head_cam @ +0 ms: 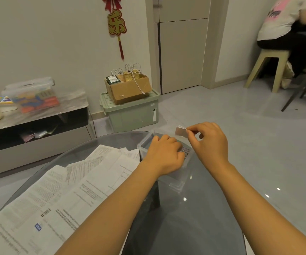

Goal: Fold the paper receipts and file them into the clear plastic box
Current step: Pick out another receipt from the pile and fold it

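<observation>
Right now the right hand [208,142], a little right of the frame's centre, pinches a small folded receipt [180,131] between thumb and fingertips, clamped on its right edge, and holds it just above the far corner of the clear plastic box [178,184]. The left hand [164,153] is down inside the box at mid-frame, fingers curled together over a row of folded receipts [185,151] already filed there; whether it actually grips them or only presses them back I cannot tell. The box sits on the round glass table [194,218], and a fan of unfolded receipts [75,181] lies spread across the lower left of the frame, touching the box's left side, so most of the work looks still ahead. The step in hand appears to be slotting the folded piece into the row. To do it well, the left hand should hold the filed pieces leaning to one side so a gap opens, and the right hand should bring its piece down folded edge first, upright and parallel with the others, letting go only once it is seated. The box is light and the glass is slick, so any sideways push may slide it; pressing straight down is safer.
</observation>
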The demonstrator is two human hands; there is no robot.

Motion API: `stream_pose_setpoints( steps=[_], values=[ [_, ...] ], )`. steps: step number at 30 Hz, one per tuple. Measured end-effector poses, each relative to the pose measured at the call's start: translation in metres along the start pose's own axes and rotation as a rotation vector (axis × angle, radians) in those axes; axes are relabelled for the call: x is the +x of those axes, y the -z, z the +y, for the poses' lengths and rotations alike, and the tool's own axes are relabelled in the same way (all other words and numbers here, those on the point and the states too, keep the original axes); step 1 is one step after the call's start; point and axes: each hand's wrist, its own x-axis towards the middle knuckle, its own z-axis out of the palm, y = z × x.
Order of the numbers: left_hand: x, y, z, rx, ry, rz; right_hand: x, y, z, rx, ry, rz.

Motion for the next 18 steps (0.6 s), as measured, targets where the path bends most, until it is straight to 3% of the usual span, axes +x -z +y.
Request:
stream_pose_setpoints(
  steps=[2,18],
  values=[
    [-0.001,-0.004,-0.002,0.003,-0.018,0.008,0.001,0.0,-0.002,0.0,0.022,0.004],
    [-0.008,-0.013,-0.01,-0.17,-0.035,0.14,0.009,-0.012,-0.015,-0.48,-0.248,-0.494]
  ],
)
